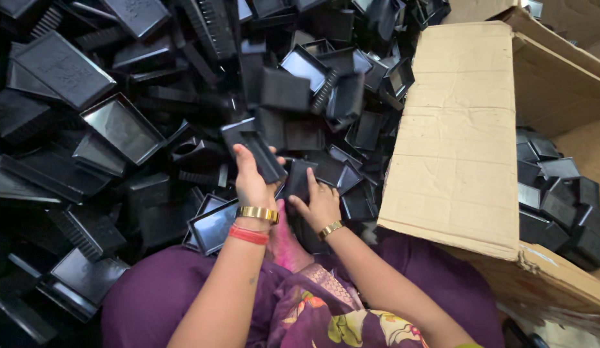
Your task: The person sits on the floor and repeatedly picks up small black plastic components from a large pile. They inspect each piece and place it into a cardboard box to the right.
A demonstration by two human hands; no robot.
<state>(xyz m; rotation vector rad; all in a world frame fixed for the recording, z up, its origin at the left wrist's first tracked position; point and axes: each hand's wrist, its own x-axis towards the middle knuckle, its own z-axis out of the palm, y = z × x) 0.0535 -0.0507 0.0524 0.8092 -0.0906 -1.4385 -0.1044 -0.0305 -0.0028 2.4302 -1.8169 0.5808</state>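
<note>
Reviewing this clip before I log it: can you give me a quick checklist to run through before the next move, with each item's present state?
1. Left hand grips a black tray piece: ok.
2. Right hand rests on another black piece in the pile: ok.
3. Right hand's grip closed: cannot tell.
4. Cardboard box open, flap folded out: ok.
5. Box has room above the black parts inside: ok.
6. Held piece free of defects: cannot tell.

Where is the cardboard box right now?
In the head view, the cardboard box sits on the person's right, beside the pile of black plastic trays, just past the right hand. Its flap hangs open and more trays lie inside.
</note>
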